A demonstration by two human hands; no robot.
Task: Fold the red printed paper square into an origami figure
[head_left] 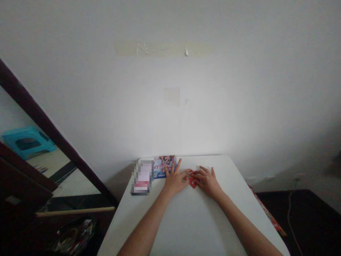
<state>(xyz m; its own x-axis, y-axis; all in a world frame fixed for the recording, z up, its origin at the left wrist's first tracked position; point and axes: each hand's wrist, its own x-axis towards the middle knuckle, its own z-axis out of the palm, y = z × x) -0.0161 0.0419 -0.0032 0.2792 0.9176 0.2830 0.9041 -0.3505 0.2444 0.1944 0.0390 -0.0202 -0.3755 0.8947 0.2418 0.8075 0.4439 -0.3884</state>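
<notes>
A small red card or packet with a printed pattern is held between my two hands over the white table. My left hand pinches its left side with thumb and forefinger, while the other fingers spread out over the edge of a blue and pink printed booklet. From the other side, my right hand grips the red piece near its upper right, its outer fingers raised. My fingers cover part of the red piece, and I cannot tell whether it is a card or a packet.
Left of the booklet lies a phone-like device, blurred by pixels. The white table stands against a pale wall with tape marks. At the left are a dark-framed mirror and a blue stool. A cable hangs at the right.
</notes>
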